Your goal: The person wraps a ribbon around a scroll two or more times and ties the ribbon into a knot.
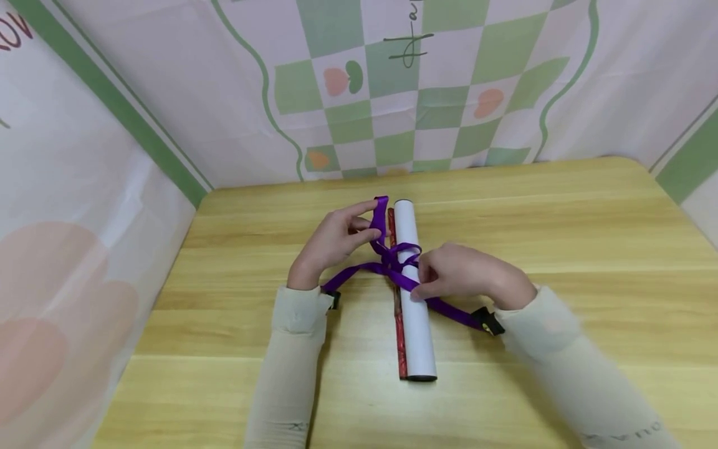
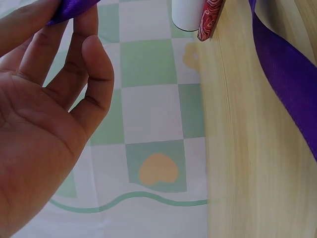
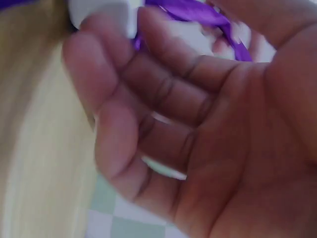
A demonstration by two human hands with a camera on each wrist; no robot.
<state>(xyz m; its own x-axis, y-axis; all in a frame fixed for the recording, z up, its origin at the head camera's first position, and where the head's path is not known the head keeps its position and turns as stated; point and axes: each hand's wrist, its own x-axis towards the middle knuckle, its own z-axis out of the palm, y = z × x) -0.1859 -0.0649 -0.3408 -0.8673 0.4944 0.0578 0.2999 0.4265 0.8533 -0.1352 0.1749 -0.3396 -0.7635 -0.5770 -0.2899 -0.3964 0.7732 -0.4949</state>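
Note:
A white tube with a dark end lies lengthwise on the table, beside a thin red patterned stick. Purple ribbon is knotted across both at mid-length, with loops at the knot. To the left of the tube, my left hand pinches a raised length of the ribbon between thumb and fingers. My right hand is at the tube's right side, its curled fingers and thumb on the ribbon by the knot. In the right wrist view, the right fingers partly hide the ribbon and the tube's end.
The wooden table carries the tube and ribbon. Ribbon tails run out both ways toward the wrists, where a black wrist device shows on the right. A cloth backdrop with green checks rises along the table's far edge.

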